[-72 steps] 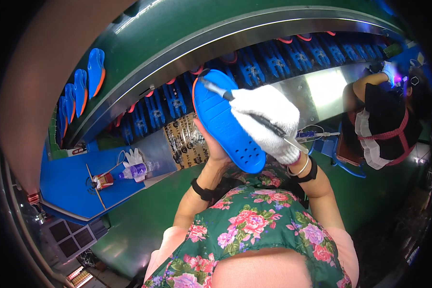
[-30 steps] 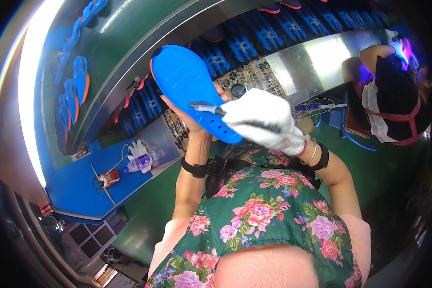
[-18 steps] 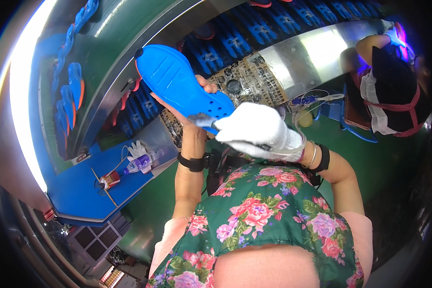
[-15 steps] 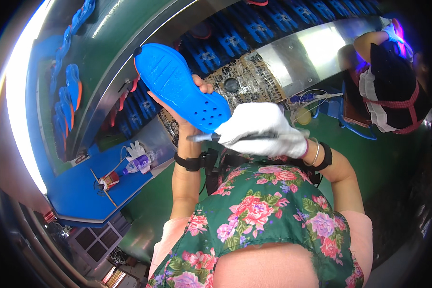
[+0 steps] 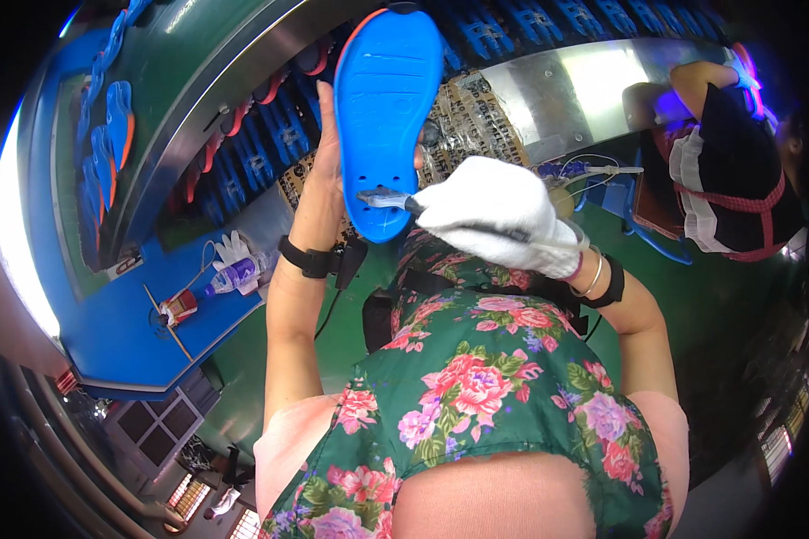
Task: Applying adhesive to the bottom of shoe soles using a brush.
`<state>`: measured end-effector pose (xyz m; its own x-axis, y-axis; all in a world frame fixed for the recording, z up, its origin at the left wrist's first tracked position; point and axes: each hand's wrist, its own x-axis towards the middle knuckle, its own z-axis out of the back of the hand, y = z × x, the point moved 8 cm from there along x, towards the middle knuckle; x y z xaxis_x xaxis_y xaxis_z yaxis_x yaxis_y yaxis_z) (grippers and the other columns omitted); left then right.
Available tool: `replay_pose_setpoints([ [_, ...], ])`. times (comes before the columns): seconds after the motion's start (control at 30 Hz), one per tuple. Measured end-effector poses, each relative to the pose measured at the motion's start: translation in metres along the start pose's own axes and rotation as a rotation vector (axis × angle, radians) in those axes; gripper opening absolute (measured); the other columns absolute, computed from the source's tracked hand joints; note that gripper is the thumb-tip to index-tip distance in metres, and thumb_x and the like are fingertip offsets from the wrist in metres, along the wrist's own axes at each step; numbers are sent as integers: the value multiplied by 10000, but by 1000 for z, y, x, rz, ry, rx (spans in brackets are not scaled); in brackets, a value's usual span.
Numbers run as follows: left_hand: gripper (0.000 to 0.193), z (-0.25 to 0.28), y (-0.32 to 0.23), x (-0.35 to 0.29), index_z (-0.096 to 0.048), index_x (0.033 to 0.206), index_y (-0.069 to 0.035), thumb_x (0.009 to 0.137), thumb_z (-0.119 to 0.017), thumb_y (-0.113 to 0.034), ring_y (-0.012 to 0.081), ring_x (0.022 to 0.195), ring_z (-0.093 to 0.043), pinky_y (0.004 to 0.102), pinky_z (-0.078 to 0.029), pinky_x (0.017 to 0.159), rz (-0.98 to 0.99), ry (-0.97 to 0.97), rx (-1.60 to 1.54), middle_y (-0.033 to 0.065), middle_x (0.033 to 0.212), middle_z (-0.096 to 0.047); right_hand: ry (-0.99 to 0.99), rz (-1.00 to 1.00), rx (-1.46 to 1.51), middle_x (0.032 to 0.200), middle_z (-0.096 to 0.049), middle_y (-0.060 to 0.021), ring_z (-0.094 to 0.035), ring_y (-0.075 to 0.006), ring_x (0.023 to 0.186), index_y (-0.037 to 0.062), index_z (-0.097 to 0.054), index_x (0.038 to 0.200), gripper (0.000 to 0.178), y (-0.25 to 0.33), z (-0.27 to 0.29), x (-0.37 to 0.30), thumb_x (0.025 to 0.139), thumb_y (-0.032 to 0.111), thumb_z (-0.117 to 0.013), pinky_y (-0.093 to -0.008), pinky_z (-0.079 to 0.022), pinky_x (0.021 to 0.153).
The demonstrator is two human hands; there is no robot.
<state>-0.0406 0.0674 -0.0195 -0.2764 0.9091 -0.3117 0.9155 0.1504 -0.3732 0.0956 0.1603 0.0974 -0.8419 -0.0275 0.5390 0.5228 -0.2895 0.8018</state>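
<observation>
A blue shoe sole (image 5: 386, 99) with an orange edge stands nearly upright in front of me, its holed heel end toward me. My bare left hand (image 5: 326, 148) is closed around its left side, with a fingertip showing at the right edge. In my right hand (image 5: 490, 211), which wears a white glove, is a small brush (image 5: 388, 199) with a dark handle. The brush's bristles lie against the holed heel of the sole. Gloved fingers wrap round the handle and hide most of it.
Ahead runs a line of blue racks (image 5: 490, 31) beside a metal ledge (image 5: 593, 81). Several blue and orange soles (image 5: 117, 135) are at the left. A blue table (image 5: 126, 332) bears a purple-labelled bottle (image 5: 234, 277) and a white glove (image 5: 234, 247). A co-worker (image 5: 728, 171) is at the right.
My left hand has moved the sole to the right and turned it more upright. The brush has come from below the sole onto its heel.
</observation>
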Motion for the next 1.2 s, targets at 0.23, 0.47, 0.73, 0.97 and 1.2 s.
replay_pose_setpoints([
  [0.23, 1057, 6, 0, 6, -406, 1486, -30, 835, -384, -862, 373, 911, -721, 503, -640, 710, 142, 2, 221, 262, 1226, -635, 204, 73, 131, 1071, -746, -100, -696, -270, 842, 112, -765, 1040, 270, 7, -17, -1, 772, 78, -788, -360, -557, 742],
  [0.47, 1075, 8, -10, 2, -449, 1452, -19, 833, -296, -886, 400, 819, -711, 518, -608, 677, 153, -236, 431, 249, 1141, -668, 149, -205, 222, 962, -754, -95, -725, -236, 840, 48, -767, 924, 169, -15, -16, 5, 763, 11, -804, -338, -575, 758],
  [0.73, 673, 24, 18, -5, -399, 1489, -24, 1054, -352, -535, 317, 1285, -551, 495, -464, 1087, -190, -199, 120, 182, 1452, -510, -386, -635, 435, 1052, -747, -138, -704, -182, 968, -17, -757, 1010, 196, -53, 37, -4, 818, -47, -726, -305, -549, 877],
  [0.97, 529, 13, 41, -22, -433, 1447, -12, 1074, -399, -384, 352, 1239, -581, 517, -521, 1025, -145, -226, 331, 220, 1391, -543, -232, -511, 94, 1000, -756, -119, -709, -180, 918, 8, -776, 970, 173, -51, 43, 5, 799, -18, -763, -317, -554, 845],
  [1.2, 820, -3, 60, -26, -339, 1525, -73, 962, -466, -655, 474, 1274, -514, 639, -463, 1050, -14, 3, -668, 315, 1488, -382, -215, -342, -39, 976, -762, -136, -724, -212, 873, 19, -773, 977, 199, -24, 36, 7, 780, -10, -775, -321, -563, 805],
])
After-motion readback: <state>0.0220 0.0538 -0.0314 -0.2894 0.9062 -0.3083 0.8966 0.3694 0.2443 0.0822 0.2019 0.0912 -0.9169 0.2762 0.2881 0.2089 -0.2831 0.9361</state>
